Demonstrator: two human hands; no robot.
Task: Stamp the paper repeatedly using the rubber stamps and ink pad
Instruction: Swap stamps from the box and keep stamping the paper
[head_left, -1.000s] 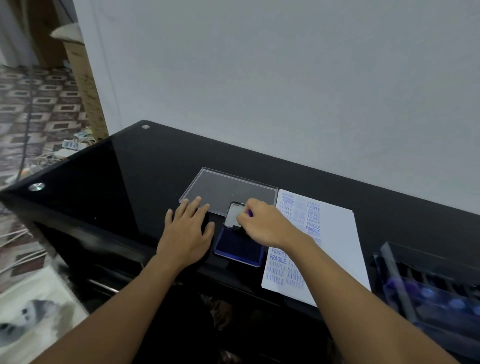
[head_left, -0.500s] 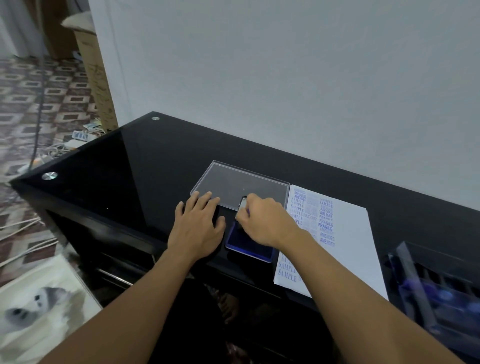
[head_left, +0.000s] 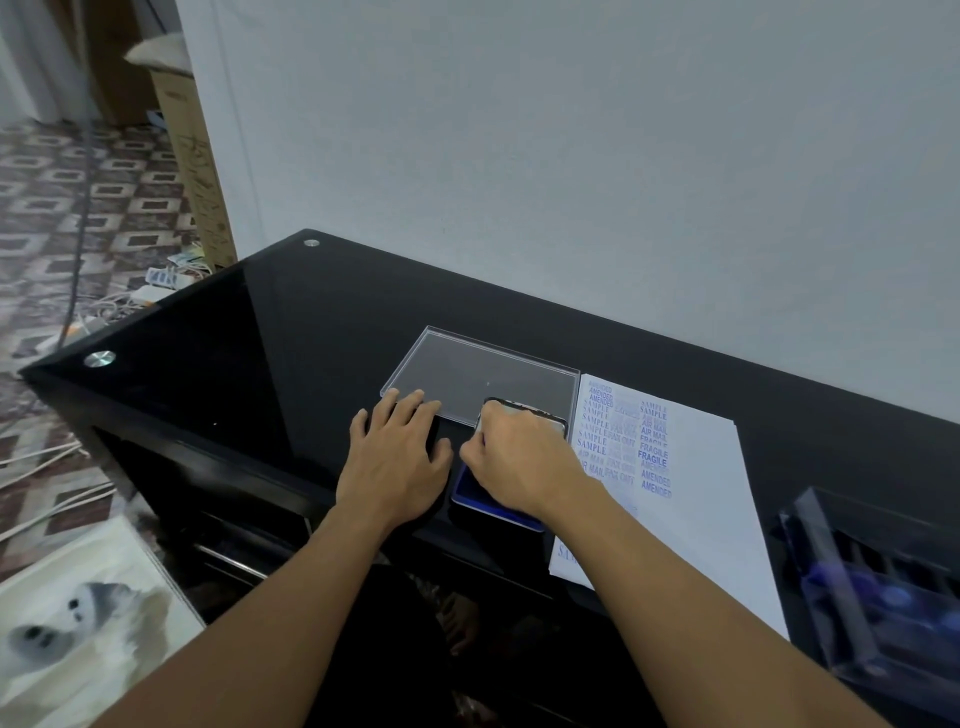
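Left hand (head_left: 395, 462) flat on black glass tabletop (head_left: 291, 332), fingers straight, likely bracing. Blue rectangular ink pad (head_left: 480, 496) lies under curled fingers of right hand (head_left: 519, 457); probably inking a stamp, but cannot tell.

My left hand (head_left: 395, 467) lies flat on the black worktop (head_left: 291, 353), fingers (head_left: 410, 410) spread, just beside the blue ink pad (head_left: 470, 493). My right hand (head_left: 519, 457) hunches over the pad with its fingers curled, and what they hold is hidden. The stamped paper (head_left: 717, 493) lies just to its right.

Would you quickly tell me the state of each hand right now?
Left hand: open, flat on the glossy black table.
Right hand: curled over the blue rectangular ink pad; cannot tell what it holds.
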